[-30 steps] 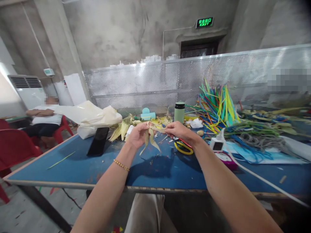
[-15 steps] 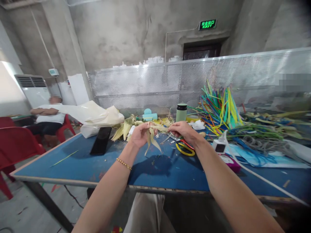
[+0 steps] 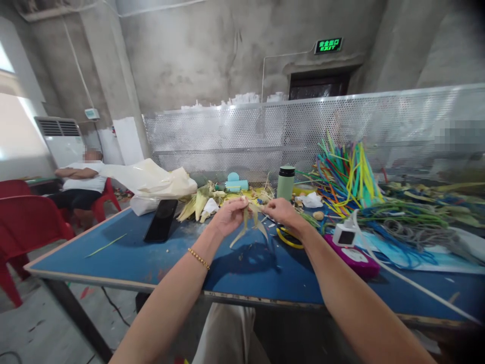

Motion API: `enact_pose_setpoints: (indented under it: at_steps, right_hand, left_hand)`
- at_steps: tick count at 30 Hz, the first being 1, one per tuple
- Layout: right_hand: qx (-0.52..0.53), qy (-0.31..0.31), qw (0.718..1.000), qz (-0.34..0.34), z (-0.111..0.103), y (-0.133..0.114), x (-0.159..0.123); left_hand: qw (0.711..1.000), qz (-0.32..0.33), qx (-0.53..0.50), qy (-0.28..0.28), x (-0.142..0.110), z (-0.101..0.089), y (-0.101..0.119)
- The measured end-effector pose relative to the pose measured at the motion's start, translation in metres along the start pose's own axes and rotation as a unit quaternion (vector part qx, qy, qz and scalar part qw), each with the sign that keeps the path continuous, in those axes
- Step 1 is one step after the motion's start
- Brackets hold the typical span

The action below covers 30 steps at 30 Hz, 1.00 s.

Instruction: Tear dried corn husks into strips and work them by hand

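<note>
Pale dried corn husk strips (image 3: 245,228) hang from my left hand (image 3: 229,216), whose fingers pinch their upper ends above the blue table. My right hand (image 3: 281,211) is closed at the other side of the strips, its fingertips on a piece of the same husk. The two hands are a short way apart. Below my right hand lie scissors with yellow handles (image 3: 290,238), partly hidden by the wrist. More corn husks (image 3: 199,203) lie in a heap beyond my left hand.
On the blue table (image 3: 125,263) lie a black phone (image 3: 161,220), a cream plastic bag (image 3: 162,182), a green thermos (image 3: 286,183), a colourful strip bundle (image 3: 350,177) and a magenta box with a charger (image 3: 352,253). A seated person (image 3: 83,179) is at far left.
My hands have come closer together, the left moving to the right with the husk strips. The view has shifted slightly, and my right forearm now covers more of the scissors.
</note>
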State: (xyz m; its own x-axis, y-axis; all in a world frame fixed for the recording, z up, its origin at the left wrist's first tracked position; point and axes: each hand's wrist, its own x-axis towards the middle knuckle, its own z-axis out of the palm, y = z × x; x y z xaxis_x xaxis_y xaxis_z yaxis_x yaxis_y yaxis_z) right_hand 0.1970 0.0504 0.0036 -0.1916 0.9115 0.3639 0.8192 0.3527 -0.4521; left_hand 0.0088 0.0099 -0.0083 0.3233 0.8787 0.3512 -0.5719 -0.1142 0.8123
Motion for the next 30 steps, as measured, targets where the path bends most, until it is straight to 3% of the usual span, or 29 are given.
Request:
enact_pose_setpoints:
  at_steps: [4, 5, 6, 8, 10, 11, 15, 24, 30]
  right_hand:
    - [-0.037, 0.169, 0.985, -0.013, -0.007, 0.006, -0.001]
    - [-0.017, 0.184, 0.982, -0.034, -0.008, 0.003, -0.002]
    - [0.018, 0.170, 0.983, -0.060, -0.009, -0.001, -0.004]
    - [0.135, 0.049, 0.985, -0.099, -0.007, -0.012, -0.010]
    - [0.236, -0.071, 0.962, -0.115, -0.003, -0.023, -0.015]
    - [0.264, -0.087, 0.954, -0.111, 0.000, -0.027, -0.017]
    - [0.282, -0.052, 0.954, -0.088, 0.004, -0.032, -0.019]
    - [0.229, -0.020, 0.968, -0.103, -0.001, -0.031, -0.020]
    - [0.140, 0.040, 0.981, -0.129, 0.002, -0.025, -0.012]
  left_hand:
    - [0.997, 0.022, 0.033, 0.061, 0.004, -0.006, -0.008]
    - [0.996, 0.026, 0.044, 0.070, 0.005, -0.007, -0.010]
    - [0.995, 0.027, 0.054, 0.077, 0.006, -0.008, -0.013]
    - [0.993, 0.032, 0.072, 0.089, 0.006, -0.009, -0.017]
    - [0.990, 0.038, 0.091, 0.099, 0.007, -0.010, -0.020]
    - [0.989, 0.040, 0.101, 0.102, 0.007, -0.011, -0.021]
    - [0.984, 0.046, 0.136, 0.104, 0.009, -0.013, -0.023]
    - [0.970, 0.058, 0.223, 0.074, 0.010, -0.014, -0.020]
    - [0.982, 0.029, 0.171, 0.076, 0.009, -0.015, -0.018]
